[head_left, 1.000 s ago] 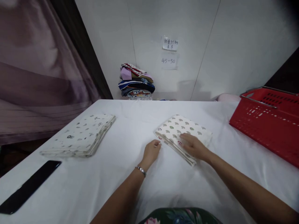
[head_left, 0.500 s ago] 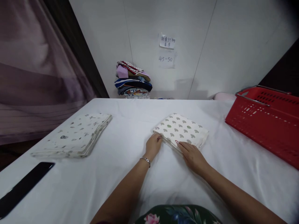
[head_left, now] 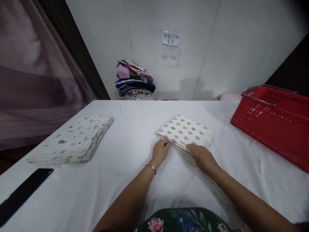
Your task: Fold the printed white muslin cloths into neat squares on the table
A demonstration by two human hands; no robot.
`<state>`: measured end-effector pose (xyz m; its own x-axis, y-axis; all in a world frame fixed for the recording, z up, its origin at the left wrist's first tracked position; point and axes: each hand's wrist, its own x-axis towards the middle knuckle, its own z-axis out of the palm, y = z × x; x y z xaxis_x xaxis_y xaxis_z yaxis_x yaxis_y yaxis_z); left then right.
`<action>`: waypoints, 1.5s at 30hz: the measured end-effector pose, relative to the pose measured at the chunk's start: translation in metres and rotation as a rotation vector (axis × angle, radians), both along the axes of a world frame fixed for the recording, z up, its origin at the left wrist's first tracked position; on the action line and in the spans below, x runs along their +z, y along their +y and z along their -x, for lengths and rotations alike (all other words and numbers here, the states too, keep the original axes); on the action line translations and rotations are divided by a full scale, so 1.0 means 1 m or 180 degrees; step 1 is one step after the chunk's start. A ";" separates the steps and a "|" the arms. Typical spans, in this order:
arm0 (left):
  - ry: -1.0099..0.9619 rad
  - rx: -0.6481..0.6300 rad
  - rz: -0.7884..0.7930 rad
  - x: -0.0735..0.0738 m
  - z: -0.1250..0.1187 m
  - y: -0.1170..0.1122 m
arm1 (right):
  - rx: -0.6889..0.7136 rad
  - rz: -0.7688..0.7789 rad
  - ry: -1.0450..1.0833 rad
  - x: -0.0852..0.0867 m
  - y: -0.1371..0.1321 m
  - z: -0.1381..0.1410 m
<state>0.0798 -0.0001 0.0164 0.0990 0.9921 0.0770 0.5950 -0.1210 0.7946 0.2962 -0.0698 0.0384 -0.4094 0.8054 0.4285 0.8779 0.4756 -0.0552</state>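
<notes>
A folded white cloth with a grey leaf print (head_left: 187, 132) lies on the white-covered table (head_left: 135, 135), right of centre. My left hand (head_left: 160, 152), with a bracelet at the wrist, grips the cloth's near-left corner with curled fingers. At the near edge, my right hand (head_left: 202, 157) has its fingers closed around the folded layers. A second, larger folded printed cloth (head_left: 74, 140) rests at the left, away from both hands.
A red plastic basket (head_left: 275, 120) stands at the right edge of the table. A black flat object (head_left: 23, 191) lies at the near left. A stack of folded clothes (head_left: 134, 80) sits by the back wall, under two paper notes (head_left: 170, 48).
My right hand slid from the top of the folded cloth back to its near edge. My left hand moved forward onto the cloth's near-left corner.
</notes>
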 end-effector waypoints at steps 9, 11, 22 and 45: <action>0.0022 0.0127 0.0206 0.005 -0.006 0.000 | 0.0230 0.0299 -0.0218 -0.012 -0.002 -0.005; 0.0007 0.0131 0.0211 0.006 -0.005 0.001 | 0.0193 0.0258 -0.0165 -0.008 -0.001 -0.008; -0.0197 0.0265 0.0302 0.005 -0.005 0.006 | 0.0373 0.0450 -0.0130 -0.032 -0.003 -0.010; -0.1809 0.0469 0.2130 0.017 -0.040 0.006 | 0.0398 0.0628 0.0300 -0.013 -0.008 -0.002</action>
<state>0.1198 0.0059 0.0338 0.0901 0.8464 -0.5248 0.0621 0.5211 0.8512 0.2987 -0.0780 0.0258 -0.4768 0.8229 0.3091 0.7995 0.5521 -0.2366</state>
